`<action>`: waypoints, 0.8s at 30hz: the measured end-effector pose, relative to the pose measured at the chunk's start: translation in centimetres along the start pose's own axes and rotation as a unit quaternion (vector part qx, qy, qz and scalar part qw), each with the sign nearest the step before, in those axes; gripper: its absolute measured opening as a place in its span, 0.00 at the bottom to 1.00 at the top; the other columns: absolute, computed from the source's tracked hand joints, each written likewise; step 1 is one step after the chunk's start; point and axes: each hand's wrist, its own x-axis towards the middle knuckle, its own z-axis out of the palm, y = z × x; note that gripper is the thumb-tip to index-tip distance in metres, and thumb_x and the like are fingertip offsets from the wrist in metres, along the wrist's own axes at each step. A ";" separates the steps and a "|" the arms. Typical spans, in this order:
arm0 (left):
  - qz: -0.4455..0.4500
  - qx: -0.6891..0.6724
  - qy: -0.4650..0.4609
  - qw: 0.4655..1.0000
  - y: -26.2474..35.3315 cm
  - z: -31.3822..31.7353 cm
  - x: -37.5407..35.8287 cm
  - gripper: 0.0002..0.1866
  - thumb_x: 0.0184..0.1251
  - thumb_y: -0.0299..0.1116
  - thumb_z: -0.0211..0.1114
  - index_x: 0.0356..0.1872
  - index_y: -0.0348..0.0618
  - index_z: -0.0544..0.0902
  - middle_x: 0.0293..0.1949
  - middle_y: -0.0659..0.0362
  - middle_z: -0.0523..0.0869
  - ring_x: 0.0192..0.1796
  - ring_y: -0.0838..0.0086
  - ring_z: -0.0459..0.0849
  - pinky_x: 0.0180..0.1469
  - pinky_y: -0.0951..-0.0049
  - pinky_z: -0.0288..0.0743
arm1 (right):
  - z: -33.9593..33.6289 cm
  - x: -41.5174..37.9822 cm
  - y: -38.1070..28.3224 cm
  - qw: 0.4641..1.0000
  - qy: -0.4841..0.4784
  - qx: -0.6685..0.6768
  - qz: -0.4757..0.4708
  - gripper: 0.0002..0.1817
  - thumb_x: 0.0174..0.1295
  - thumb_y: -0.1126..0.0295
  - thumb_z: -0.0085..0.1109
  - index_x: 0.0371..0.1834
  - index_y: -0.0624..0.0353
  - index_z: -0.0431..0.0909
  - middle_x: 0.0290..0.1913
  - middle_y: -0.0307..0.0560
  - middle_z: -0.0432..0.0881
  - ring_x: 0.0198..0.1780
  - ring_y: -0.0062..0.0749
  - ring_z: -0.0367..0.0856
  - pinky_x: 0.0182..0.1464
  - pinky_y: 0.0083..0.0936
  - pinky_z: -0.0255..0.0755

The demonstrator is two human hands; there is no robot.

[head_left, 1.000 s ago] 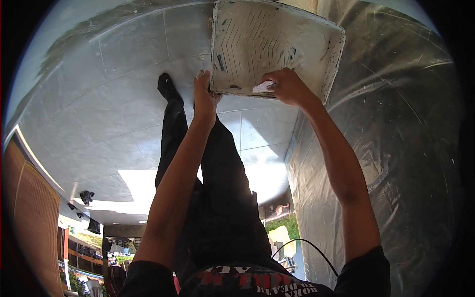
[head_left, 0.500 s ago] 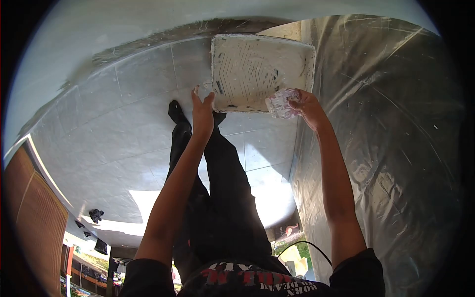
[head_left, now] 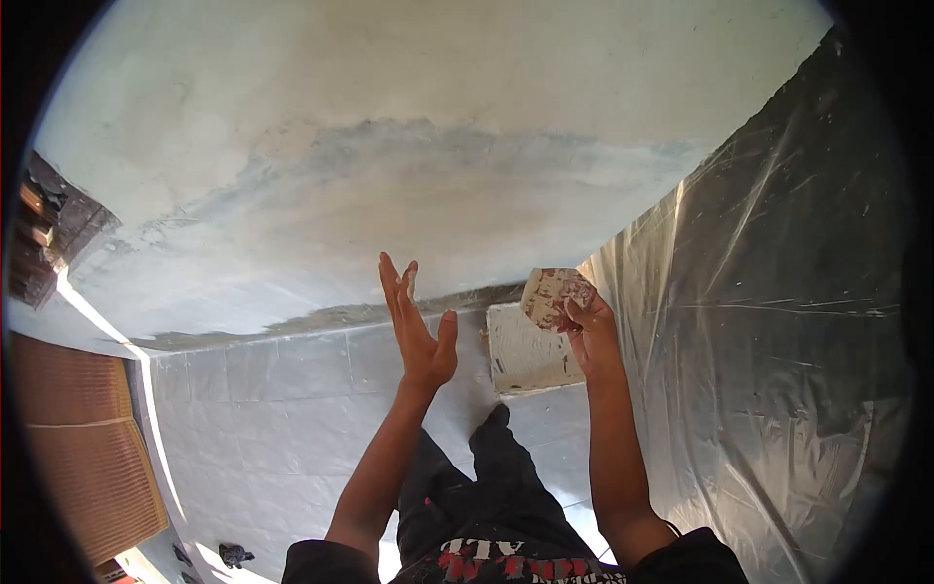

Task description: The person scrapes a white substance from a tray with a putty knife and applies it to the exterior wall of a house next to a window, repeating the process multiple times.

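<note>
My right hand (head_left: 590, 326) grips a flat, angular reddish-brown piece (head_left: 556, 298) smeared with white; its exact kind I cannot tell. Thumb and fingers pinch its lower right side, and it is held up in front of the wall. My left hand (head_left: 420, 336) is raised before the wall with fingers stretched and thumb apart, white smears on its fingers and nothing in it. Below and behind the right hand, a white-coated paint tray (head_left: 533, 365) with a ridged bottom lies on the floor, partly hidden by that hand and the piece.
A pale wall (head_left: 409, 195) with grey, patchy areas rises ahead. Clear plastic sheeting (head_left: 759, 321) hangs along the right side. Grey tiled floor (head_left: 272, 409) runs underfoot, with a woven brown blind (head_left: 88, 438) at left and a small dark object (head_left: 234, 555) lower left.
The view has tilted up toward the wall, so the tray appears lower and smaller. Both hands have risen from beside the tray; the right still holds the piece, now showing its flat face.
</note>
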 end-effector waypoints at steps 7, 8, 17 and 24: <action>0.265 0.061 0.146 0.951 5.5 -13.4 15.3 0.36 0.67 0.34 0.56 0.76 0.37 0.57 0.79 0.32 0.45 0.82 0.39 0.41 0.78 0.40 0.44 | 21.1 -0.3 -12.0 0.977 -0.107 -0.018 -0.182 0.21 0.69 0.81 0.55 0.65 0.71 0.72 0.53 0.50 0.85 0.50 0.29 0.85 0.46 0.24 0.78; 0.281 0.062 0.155 0.945 6.2 -15.5 17.1 0.36 0.67 0.34 0.56 0.76 0.37 0.57 0.79 0.32 0.45 0.82 0.39 0.41 0.78 0.40 0.44 | 24.1 -0.7 -13.6 0.973 -0.120 -0.014 -0.197 0.21 0.69 0.81 0.55 0.65 0.71 0.72 0.53 0.50 0.85 0.50 0.29 0.85 0.46 0.24 0.78; 0.366 0.200 0.226 0.880 8.0 -26.6 29.2 0.35 0.68 0.37 0.56 0.73 0.33 0.58 0.79 0.31 0.48 0.81 0.35 0.39 0.77 0.36 0.40 | 46.7 -2.2 -26.3 0.800 -0.116 -0.164 -0.565 0.15 0.69 0.76 0.58 0.57 0.66 0.81 0.42 0.44 0.87 0.38 0.23 0.82 0.41 0.24 0.73; 0.389 0.267 0.238 0.849 5.2 -27.2 32.4 0.35 0.67 0.39 0.55 0.72 0.33 0.58 0.77 0.30 0.52 0.80 0.30 0.42 0.76 0.33 0.33 | 55.9 -0.6 -28.2 0.351 0.036 -0.341 -0.871 0.18 0.59 0.83 0.58 0.51 0.54 0.85 0.45 0.44 0.89 0.50 0.38 0.85 0.53 0.37 0.73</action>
